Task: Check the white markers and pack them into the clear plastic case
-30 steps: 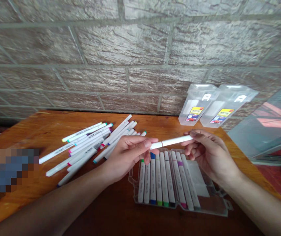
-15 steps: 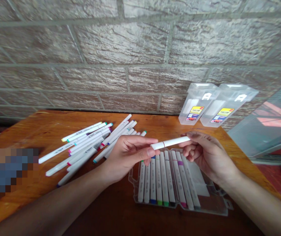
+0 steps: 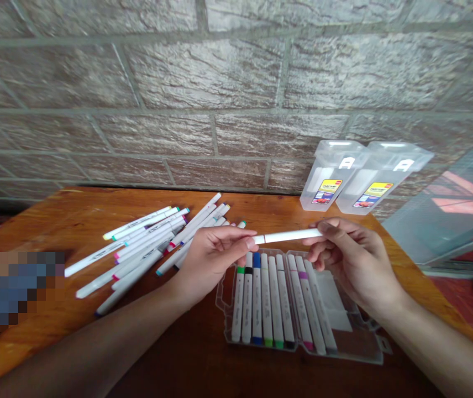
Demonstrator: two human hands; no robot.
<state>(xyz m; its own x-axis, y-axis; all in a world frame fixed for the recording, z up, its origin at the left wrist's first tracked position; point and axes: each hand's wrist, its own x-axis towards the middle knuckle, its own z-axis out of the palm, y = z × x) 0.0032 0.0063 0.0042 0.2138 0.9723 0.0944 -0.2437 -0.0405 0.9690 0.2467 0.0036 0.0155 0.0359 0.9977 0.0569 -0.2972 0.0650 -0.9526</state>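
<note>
A white marker (image 3: 288,236) with a thin dark ring near its left end is held level in the air between both my hands. My left hand (image 3: 215,251) pinches its left end between thumb and fingers. At the other end, the fingertips of my right hand (image 3: 350,251) are closed on the marker. Below lies an open clear plastic case (image 3: 356,348), with a row of white markers (image 3: 267,309) in its left and middle part. Some of these carry green, black, blue or purple bands. A white sheet shows in the case's right part.
A loose pile of white markers (image 3: 149,243) with coloured ends lies on the wooden table (image 3: 74,210) to the left. Two clear labelled containers (image 3: 323,177) stand at the back right, by the brick wall (image 3: 240,138). A blurred-out patch covers the left edge.
My left hand has shifted slightly left, and the marker lies more level between my hands. More marker tops in the case are uncovered. My right hand has barely moved.
</note>
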